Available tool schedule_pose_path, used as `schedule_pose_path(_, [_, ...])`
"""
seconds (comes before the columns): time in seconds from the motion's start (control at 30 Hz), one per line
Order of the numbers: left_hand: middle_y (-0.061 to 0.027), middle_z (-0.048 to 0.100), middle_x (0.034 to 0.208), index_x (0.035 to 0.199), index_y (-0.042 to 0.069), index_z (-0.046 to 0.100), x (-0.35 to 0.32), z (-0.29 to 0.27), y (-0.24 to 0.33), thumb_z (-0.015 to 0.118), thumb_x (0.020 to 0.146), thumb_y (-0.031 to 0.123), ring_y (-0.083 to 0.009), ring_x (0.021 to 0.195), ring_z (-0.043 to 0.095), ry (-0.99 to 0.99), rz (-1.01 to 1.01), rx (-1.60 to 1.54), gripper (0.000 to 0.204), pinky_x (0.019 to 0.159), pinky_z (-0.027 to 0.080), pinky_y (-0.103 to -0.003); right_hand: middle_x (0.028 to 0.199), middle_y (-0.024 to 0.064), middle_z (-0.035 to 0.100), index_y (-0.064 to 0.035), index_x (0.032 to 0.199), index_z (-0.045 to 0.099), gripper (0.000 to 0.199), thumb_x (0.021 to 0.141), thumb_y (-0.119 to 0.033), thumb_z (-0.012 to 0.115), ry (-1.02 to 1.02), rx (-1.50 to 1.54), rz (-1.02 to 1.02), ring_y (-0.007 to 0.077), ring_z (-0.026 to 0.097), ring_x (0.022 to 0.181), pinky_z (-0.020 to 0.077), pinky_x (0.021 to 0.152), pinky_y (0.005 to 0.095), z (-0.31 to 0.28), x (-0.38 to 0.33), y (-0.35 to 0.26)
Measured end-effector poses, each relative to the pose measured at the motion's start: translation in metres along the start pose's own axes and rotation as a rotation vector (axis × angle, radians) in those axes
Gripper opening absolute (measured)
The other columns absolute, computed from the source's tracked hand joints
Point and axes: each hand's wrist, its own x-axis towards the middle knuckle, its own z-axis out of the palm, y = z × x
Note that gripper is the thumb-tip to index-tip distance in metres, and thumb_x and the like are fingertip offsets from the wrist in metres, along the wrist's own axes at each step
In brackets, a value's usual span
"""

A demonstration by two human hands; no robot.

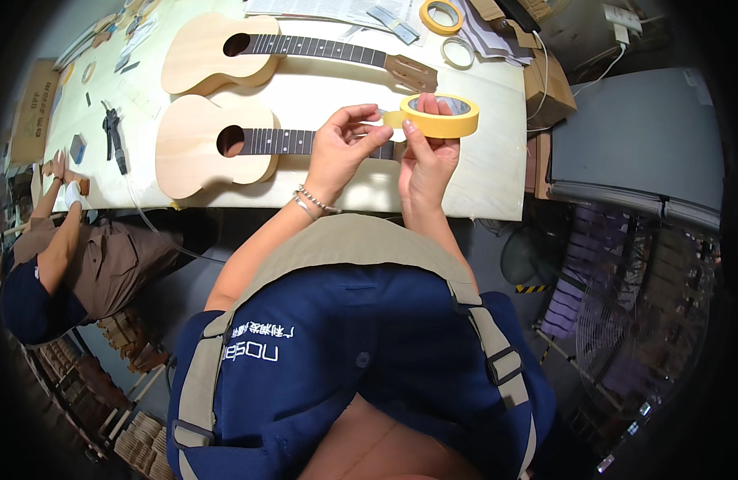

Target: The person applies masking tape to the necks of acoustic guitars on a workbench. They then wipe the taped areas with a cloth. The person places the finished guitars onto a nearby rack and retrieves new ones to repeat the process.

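Note:
My right hand (427, 174) holds a roll of yellow masking tape (453, 126) above the front right part of the table, with fingers up through its core and the thumb on the near side. With thumb and fingers closed, my left hand (335, 156) pinches the loose end of the tape, a short strip (395, 119) stretching between the hands. Beneath them lies an unfinished ukulele (194, 152), pale wood with a dark fretboard; my hands hide its headstock. Parallel behind it rests a second ukulele (205, 58), its brown headstock (411, 74) pointing right.
Another yellow tape roll (442, 16) and a thinner roll (458, 53) lie at the back right beside papers (497, 32). A black air blow gun (113, 132) with a hose lies left. A co-worker's hands (62, 170) rest at the table's left edge. A fan (645, 312) stands right.

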Motion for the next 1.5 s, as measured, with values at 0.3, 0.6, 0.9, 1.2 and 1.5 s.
schedule_pose_path(0.3, [-0.0027, 0.065, 0.078, 0.083, -0.001, 0.067, -0.007, -0.116, -0.005, 0.069, 0.08, 0.01, -0.0081, 0.07, 0.059, 0.228, 0.048, 0.386, 0.011, 0.066, 0.048, -0.021, 0.13, 0.0067, 0.051, -0.0058, 0.129, 0.045, 0.048, 0.082, -0.007, 0.057, 0.052, 0.769, 0.356, 0.0209, 0.038, 0.129, 0.0191, 0.111, 0.0466, -0.097, 0.011, -0.022])
schedule_pose_path(0.6, [0.0001, 0.064, 0.067, 0.085, 0.007, 0.071, 0.006, -0.21, -0.003, 0.071, 0.077, 0.019, -0.0079, 0.062, 0.058, 0.364, -0.02, 0.673, 0.014, 0.062, 0.048, -0.023, 0.118, 0.0105, 0.059, -0.0015, 0.143, 0.016, 0.08, 0.088, -0.048, 0.05, -0.31, -1.789, -0.542, 0.0225, 0.049, 0.117, 0.0097, 0.111, 0.0461, -0.134, 0.038, -0.022])
schedule_pose_path(0.9, [-0.0006, 0.056, 0.072, 0.134, -0.001, 0.036, 0.012, -0.203, -0.004, 0.066, 0.08, 0.002, -0.0062, 0.067, 0.053, 0.417, 0.005, 0.757, 0.062, 0.067, 0.047, -0.021, 0.075, 0.0085, 0.058, 0.0042, 0.143, 0.005, 0.096, 0.078, -0.027, 0.068, -0.015, -1.428, -0.136, 0.0199, 0.057, 0.074, 0.0466, 0.069, 0.0288, -0.13, 0.043, -0.016])
schedule_pose_path(1.2, [-0.0014, 0.062, 0.072, 0.128, 0.0, 0.045, 0.014, -0.205, -0.008, 0.072, 0.076, 0.01, -0.0055, 0.064, 0.056, 0.483, 0.006, 0.833, 0.059, 0.066, 0.049, -0.02, 0.071, 0.0035, 0.05, 0.0037, 0.143, 0.009, 0.095, 0.077, -0.025, 0.07, 0.028, -1.33, -0.122, 0.0147, 0.049, 0.066, 0.0434, 0.065, 0.0251, -0.14, 0.04, -0.005])
schedule_pose_path(1.5, [-0.0077, 0.057, 0.117, 0.129, 0.012, 0.049, -0.001, -0.189, -0.012, 0.064, 0.078, 0.015, -0.0206, 0.115, 0.048, 0.457, 0.432, 1.515, 0.053, 0.103, 0.02, -0.049, 0.069, 0.0015, 0.053, 0.0048, 0.142, 0.014, 0.092, 0.075, -0.018, 0.073, 0.071, -1.244, -0.197, 0.0111, 0.049, 0.064, 0.0435, 0.062, 0.0235, -0.143, 0.038, 0.005])
